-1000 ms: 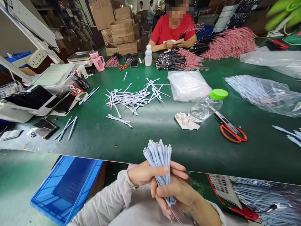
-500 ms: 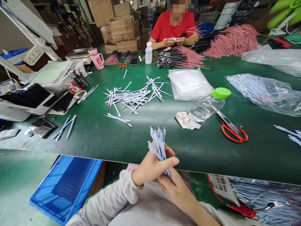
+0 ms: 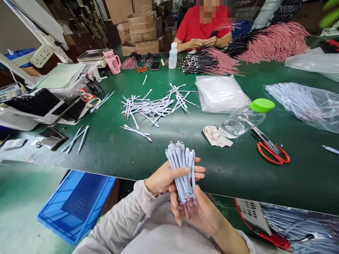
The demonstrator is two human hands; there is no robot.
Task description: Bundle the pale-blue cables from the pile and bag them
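A bundle of short light-blue cables [image 3: 182, 173] stands upright in front of my body, connectors at the top and thin pink wires at the bottom. My left hand [image 3: 169, 174] grips its middle, thumb across the front and fingers behind. Lower down, my right hand [image 3: 201, 211] cups the wire ends, with its thumb on the right side and fingers at the left. Beyond the hands, a loose pile of similar cables [image 3: 150, 107] lies on the green table [image 3: 119, 151], with a few more cables [image 3: 137, 132] just nearer.
Red-handled scissors [image 3: 275, 151], a green-capped bottle [image 3: 238, 121], crumpled tissue [image 3: 217, 137] and stacked plastic bags [image 3: 222, 93] lie to the right. A blue crate [image 3: 76, 204] is below the table edge. Across the table, a person in red [image 3: 203, 26] handles wires.
The bundle has turned more face-on and its cables are spread wider, showing the pink wire ends. My right hand has moved down around them. The view has shifted slightly.
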